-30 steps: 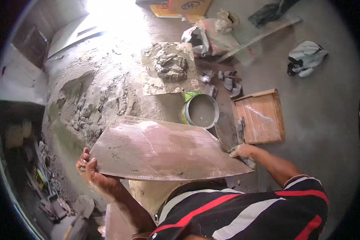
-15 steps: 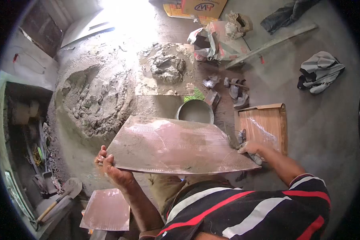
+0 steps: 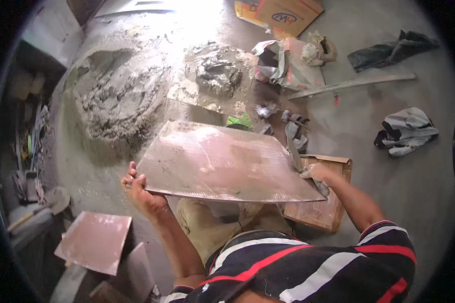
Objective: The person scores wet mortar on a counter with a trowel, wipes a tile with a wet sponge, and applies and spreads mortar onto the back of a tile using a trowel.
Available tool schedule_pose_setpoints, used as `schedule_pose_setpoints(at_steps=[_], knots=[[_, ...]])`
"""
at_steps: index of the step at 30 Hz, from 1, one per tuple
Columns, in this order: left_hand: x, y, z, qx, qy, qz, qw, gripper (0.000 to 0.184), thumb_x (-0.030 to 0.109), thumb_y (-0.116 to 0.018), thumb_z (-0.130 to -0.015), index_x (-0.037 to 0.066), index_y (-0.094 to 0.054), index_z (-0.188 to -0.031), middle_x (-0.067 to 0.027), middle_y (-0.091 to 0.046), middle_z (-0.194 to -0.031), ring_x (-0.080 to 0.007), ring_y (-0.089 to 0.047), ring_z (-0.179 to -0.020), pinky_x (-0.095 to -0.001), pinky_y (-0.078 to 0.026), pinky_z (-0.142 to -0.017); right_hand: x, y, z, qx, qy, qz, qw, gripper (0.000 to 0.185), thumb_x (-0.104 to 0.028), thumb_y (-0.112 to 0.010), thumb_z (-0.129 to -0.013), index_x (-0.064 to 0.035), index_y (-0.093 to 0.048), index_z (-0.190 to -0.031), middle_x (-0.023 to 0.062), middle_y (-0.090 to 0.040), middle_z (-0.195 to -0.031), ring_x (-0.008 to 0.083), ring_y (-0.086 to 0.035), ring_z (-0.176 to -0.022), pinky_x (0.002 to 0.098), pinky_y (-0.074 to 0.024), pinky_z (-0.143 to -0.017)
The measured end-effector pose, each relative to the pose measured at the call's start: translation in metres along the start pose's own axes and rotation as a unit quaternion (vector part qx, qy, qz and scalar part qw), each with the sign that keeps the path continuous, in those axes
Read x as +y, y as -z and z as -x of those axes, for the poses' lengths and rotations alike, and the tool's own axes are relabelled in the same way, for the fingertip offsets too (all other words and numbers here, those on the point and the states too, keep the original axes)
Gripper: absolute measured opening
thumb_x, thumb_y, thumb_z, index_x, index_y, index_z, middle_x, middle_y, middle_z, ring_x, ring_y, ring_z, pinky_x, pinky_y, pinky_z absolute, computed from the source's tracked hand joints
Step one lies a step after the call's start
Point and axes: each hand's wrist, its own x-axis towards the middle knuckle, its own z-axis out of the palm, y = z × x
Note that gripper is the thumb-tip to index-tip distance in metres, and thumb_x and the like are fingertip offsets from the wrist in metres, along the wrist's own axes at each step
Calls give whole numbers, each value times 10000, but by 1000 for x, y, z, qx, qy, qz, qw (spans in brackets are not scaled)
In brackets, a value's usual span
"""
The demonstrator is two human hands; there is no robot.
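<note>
A large pinkish tile [image 3: 222,164], its upper face coated with thin grey mortar in combed ridges, is held up in front of my body. My left hand [image 3: 142,192] is closed around its left corner. At the tile's right edge my right hand [image 3: 316,177] is closed on a trowel [image 3: 294,154], whose grey blade lies along that edge. The trowel's handle is mostly hidden by the fingers, and I cannot tell whether this hand also supports the tile. Beyond the tile, wet mortar [image 3: 220,73] sits on a board, partly covering it.
A big mortar heap [image 3: 116,96] lies at the far left. Another tile [image 3: 96,240] rests at lower left, near a shovel [image 3: 55,202]. On the right are a flat cardboard box [image 3: 316,217], sandals [image 3: 296,134], a long strip [image 3: 354,85] and a crumpled cloth [image 3: 407,131].
The view has turned and shifted, so the floor items appear displaced. The held tile appears slightly higher and now covers most of the bucket. Both hands keep their grips.
</note>
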Motion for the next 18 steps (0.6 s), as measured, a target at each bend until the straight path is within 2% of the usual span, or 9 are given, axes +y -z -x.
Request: schedule_pose_setpoints(at_steps=[3, 5, 7, 9, 11, 15, 17, 18], knots=[[-25, 28, 32, 24, -10, 38, 999, 332, -146, -456, -700, 88, -481, -935, -94, -578, -1044, -300, -526, -1295, -533, -352, -1163, 3, 10, -18, -6, 19, -21, 1000, 473, -205, -792, -805, 28, -703, -1207, 113, -744, -1138, 222, -675, -976, 342, -506, -908], [-42, 39, 55, 33, -27, 39, 998, 308, -150, -476, -697, 94, -480, -886, -87, -597, -1016, -310, -542, -1277, -535, -361, -1166, 30, 15, -53, 3, 45, 1, 999, 448, -176, -786, -809, 36, -706, -1195, 114, -742, -1131, 218, -669, -971, 333, -491, -923], [-62, 61, 78, 44, -20, 52, 997, 311, -149, -479, -698, 97, -483, -889, -89, -604, -1035, -311, -538, -1284, -552, -360, -1169, 50, 16, -74, 22, 44, -15, 999, 369, -185, -786, -815, 4, -742, -1129, 70, -751, -1027, 169, -651, -913, 326, -491, -879], [-88, 89, 99, 61, -17, 71, 995, 314, -147, -481, -699, 101, -486, -892, -92, -612, -1055, -313, -534, -1291, -568, -359, -1173, 72, 13, -88, 12, 68, -17, 997, 346, -167, -781, -819, 2, -742, -1118, 72, -753, -1002, 158, -652, -891, 326, -497, -862], [-111, 120, 115, 57, -4, 103, 993, 299, -143, -476, -705, 98, -510, -880, -113, -618, -1206, -282, -542, -1254, -571, -404, -1147, 87, 5, -100, 42, 81, -36, 995, 343, -143, -786, -808, 1, -738, -1115, 79, -751, -973, 149, -650, -874, 323, -505, -839], [-148, 173, 140, 52, -20, 100, 993, 325, -156, -469, -714, 107, -528, -897, -101, -619, -1175, -280, -529, -1281, -581, -398, -1154, 140, -27, -133, 71, 102, -9, 992, 334, -130, -790, -802, 5, -735, -1103, 85, -747, -986, 156, -651, -880, 324, -510, -829], [-163, 206, 144, 43, 0, 126, 991, 347, -170, -473, -725, 107, -553, -919, -107, -624, -1246, -295, -500, -1346, -591, -379, -1168, 136, -44, -120, 123, 115, 9, 986, 404, -183, -787, -825, 66, -692, -1129, 169, -747, -1048, 243, -705, -954, 345, -519, -853], [-170, 221, 143, 42, 5, 123, 991, 347, -170, -473, -725, 107, -553, -919, -107, -624, -1246, -295, -500, -1346, -591, -379, -1168, 153, -55, -134, 133, 126, 7, 983, 458, -198, -793, -823, 53, -669, -1186, 190, -742, -1082, 246, -705, -961, 355, -524, -861]])
